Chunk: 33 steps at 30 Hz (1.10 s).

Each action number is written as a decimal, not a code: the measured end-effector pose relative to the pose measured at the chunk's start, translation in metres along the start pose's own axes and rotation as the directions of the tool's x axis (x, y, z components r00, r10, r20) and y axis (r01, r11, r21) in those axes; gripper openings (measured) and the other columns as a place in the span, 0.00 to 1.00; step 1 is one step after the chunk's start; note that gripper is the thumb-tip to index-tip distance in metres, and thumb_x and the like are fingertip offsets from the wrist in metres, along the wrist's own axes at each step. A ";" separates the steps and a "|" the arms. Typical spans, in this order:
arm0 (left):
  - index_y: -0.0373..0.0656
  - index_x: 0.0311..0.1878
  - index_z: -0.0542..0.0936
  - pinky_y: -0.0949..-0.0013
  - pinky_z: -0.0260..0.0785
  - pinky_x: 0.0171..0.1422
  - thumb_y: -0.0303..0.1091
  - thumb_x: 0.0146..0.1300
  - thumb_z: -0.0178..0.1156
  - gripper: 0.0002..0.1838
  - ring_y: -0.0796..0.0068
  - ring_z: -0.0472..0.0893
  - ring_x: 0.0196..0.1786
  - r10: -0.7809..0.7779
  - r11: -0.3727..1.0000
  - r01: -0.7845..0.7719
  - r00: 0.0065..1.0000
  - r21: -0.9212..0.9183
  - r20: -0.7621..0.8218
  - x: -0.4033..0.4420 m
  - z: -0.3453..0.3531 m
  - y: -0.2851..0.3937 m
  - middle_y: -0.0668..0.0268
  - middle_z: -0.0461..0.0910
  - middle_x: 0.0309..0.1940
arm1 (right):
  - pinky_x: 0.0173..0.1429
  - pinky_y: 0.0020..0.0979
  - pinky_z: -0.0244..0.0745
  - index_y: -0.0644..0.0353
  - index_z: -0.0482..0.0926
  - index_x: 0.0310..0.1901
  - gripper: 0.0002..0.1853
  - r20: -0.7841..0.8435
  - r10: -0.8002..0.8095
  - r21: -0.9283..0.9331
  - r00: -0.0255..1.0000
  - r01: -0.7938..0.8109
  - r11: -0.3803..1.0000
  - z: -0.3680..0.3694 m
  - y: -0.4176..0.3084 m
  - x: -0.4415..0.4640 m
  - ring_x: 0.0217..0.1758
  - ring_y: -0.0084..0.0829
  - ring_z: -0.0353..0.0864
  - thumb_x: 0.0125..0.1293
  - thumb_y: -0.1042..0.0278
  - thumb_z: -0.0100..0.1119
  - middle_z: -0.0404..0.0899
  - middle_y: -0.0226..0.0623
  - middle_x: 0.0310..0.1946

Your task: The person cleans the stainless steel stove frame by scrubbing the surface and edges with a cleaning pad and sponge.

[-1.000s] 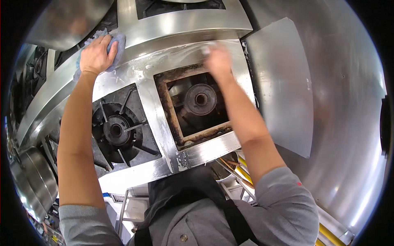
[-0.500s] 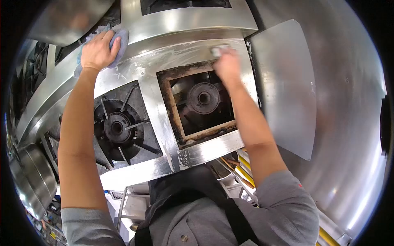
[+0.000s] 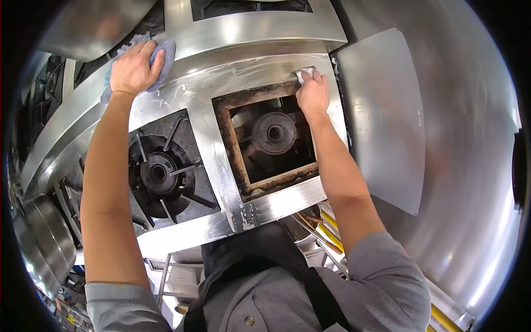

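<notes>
My left hand (image 3: 135,69) is closed over a bluish-grey cloth (image 3: 164,58), pressed on the steel ledge at the back left of the stove. In my right hand (image 3: 313,93) is a small white, sudsy scrubbing pad (image 3: 304,72); its exact kind is hard to make out. That hand is on the steel stove top (image 3: 232,78) by the back right corner of a square opening. Browned grime coats the opening's rim (image 3: 237,152), and a round burner (image 3: 275,133) sits inside without a grate. Soapy streaks mark the steel behind and to the left of it.
On the left, a second burner (image 3: 159,172) keeps its dark grate. Steel pots (image 3: 47,235) stand at the far left, and a large pan (image 3: 91,27) overhangs the back left. To the right, a flat metal sheet (image 3: 387,122) lies against the steel wall. Yellow handles (image 3: 330,238) show below the front edge.
My right hand has moved slightly right and down with the pad, and it is no longer blurred. My left hand stays on the cloth.
</notes>
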<state>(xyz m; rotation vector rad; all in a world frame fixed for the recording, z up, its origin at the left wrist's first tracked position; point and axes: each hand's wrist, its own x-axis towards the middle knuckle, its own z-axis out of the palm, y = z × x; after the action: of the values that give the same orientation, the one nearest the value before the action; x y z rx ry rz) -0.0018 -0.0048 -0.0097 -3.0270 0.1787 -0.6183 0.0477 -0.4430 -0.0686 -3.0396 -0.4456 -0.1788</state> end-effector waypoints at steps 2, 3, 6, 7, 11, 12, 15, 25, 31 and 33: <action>0.47 0.43 0.80 0.54 0.77 0.41 0.51 0.72 0.55 0.17 0.56 0.84 0.40 0.002 1.000 -0.003 1.000 -0.016 -0.019 -0.002 0.003 -0.002 0.63 0.83 0.37 | 0.64 0.46 0.70 0.57 0.86 0.51 0.19 -0.063 -0.068 -0.097 0.996 0.061 0.993 0.024 -0.024 -0.007 0.57 0.46 0.79 0.56 0.70 0.62 0.82 0.46 0.47; 0.47 0.42 0.79 0.54 0.77 0.41 0.51 0.72 0.55 0.17 0.56 0.84 0.40 0.014 0.999 -0.015 0.999 -0.028 -0.040 -0.001 0.004 -0.002 0.63 0.82 0.36 | 0.63 0.47 0.70 0.58 0.86 0.48 0.16 -0.053 -0.179 -0.063 0.982 0.176 0.982 0.004 -0.058 -0.020 0.57 0.45 0.77 0.57 0.70 0.60 0.81 0.46 0.48; 0.47 0.42 0.79 0.54 0.77 0.41 0.51 0.72 0.54 0.17 0.56 0.84 0.40 -0.006 1.000 0.006 0.999 -0.018 -0.039 -0.001 0.002 0.000 0.63 0.82 0.36 | 0.64 0.44 0.70 0.54 0.86 0.53 0.22 -0.061 -0.241 0.170 0.969 0.248 0.954 0.016 -0.102 -0.042 0.60 0.42 0.75 0.54 0.73 0.62 0.79 0.42 0.55; 0.47 0.42 0.79 0.54 0.77 0.41 0.51 0.72 0.54 0.17 0.56 0.84 0.40 -0.003 1.000 0.002 0.999 -0.020 -0.042 0.000 0.002 0.000 0.63 0.82 0.36 | 0.64 0.44 0.71 0.53 0.86 0.51 0.21 -0.053 -0.263 0.182 0.963 0.268 0.946 0.013 -0.092 -0.038 0.59 0.43 0.76 0.53 0.72 0.62 0.80 0.40 0.54; 0.48 0.44 0.80 0.54 0.77 0.42 0.51 0.72 0.55 0.17 0.56 0.84 0.40 -0.006 1.000 0.006 1.000 -0.016 -0.014 0.001 0.001 0.001 0.63 0.82 0.36 | 0.63 0.44 0.72 0.50 0.86 0.51 0.20 -0.013 -0.040 -0.076 0.999 0.039 0.996 0.004 -0.005 -0.013 0.59 0.44 0.79 0.54 0.72 0.63 0.84 0.43 0.50; 0.48 0.44 0.80 0.54 0.77 0.42 0.51 0.72 0.55 0.17 0.56 0.84 0.40 -0.012 1.000 0.012 1.000 -0.012 -0.011 0.000 -0.001 0.001 0.63 0.82 0.36 | 0.63 0.44 0.73 0.50 0.87 0.50 0.19 -0.002 0.039 -0.040 0.999 -0.039 0.998 -0.008 0.009 -0.006 0.58 0.45 0.79 0.55 0.71 0.62 0.83 0.45 0.49; 0.48 0.44 0.80 0.54 0.77 0.42 0.51 0.72 0.55 0.16 0.55 0.84 0.40 -0.008 1.000 0.008 1.000 -0.013 -0.001 -0.001 0.002 -0.001 0.62 0.82 0.36 | 0.62 0.45 0.73 0.50 0.87 0.49 0.17 0.005 -0.092 -0.079 0.996 0.092 0.993 0.008 -0.024 -0.011 0.56 0.46 0.79 0.56 0.69 0.62 0.83 0.43 0.47; 0.47 0.44 0.79 0.53 0.77 0.41 0.50 0.72 0.54 0.16 0.55 0.84 0.40 0.008 1.000 -0.008 1.000 -0.010 -0.028 -0.001 0.001 -0.001 0.63 0.82 0.36 | 0.67 0.42 0.68 0.55 0.87 0.50 0.16 0.140 0.079 -0.106 0.987 -0.064 0.992 -0.023 0.008 0.025 0.65 0.40 0.76 0.61 0.64 0.59 0.84 0.45 0.57; 0.47 0.44 0.79 0.54 0.77 0.42 0.50 0.72 0.54 0.16 0.56 0.84 0.41 -0.010 1.000 0.009 0.999 -0.027 -0.035 -0.001 0.000 0.001 0.63 0.82 0.36 | 0.63 0.45 0.70 0.51 0.88 0.48 0.16 -0.047 -0.187 0.056 0.981 0.189 0.980 0.015 -0.099 -0.022 0.59 0.44 0.75 0.58 0.70 0.59 0.80 0.40 0.51; 0.47 0.44 0.79 0.54 0.78 0.42 0.50 0.72 0.54 0.16 0.56 0.84 0.41 -0.005 1.000 0.004 0.999 -0.026 -0.049 -0.002 0.001 0.001 0.63 0.82 0.36 | 0.62 0.43 0.72 0.47 0.88 0.47 0.17 -0.066 -0.241 0.186 0.968 0.249 0.951 0.017 -0.092 -0.020 0.57 0.43 0.75 0.56 0.71 0.60 0.79 0.41 0.51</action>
<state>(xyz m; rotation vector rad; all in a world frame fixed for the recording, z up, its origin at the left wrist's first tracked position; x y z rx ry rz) -0.0035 -0.0050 -0.0115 -3.0392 0.1836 -0.6963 0.0040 -0.3596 -0.0842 -2.7781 -0.7882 -0.2001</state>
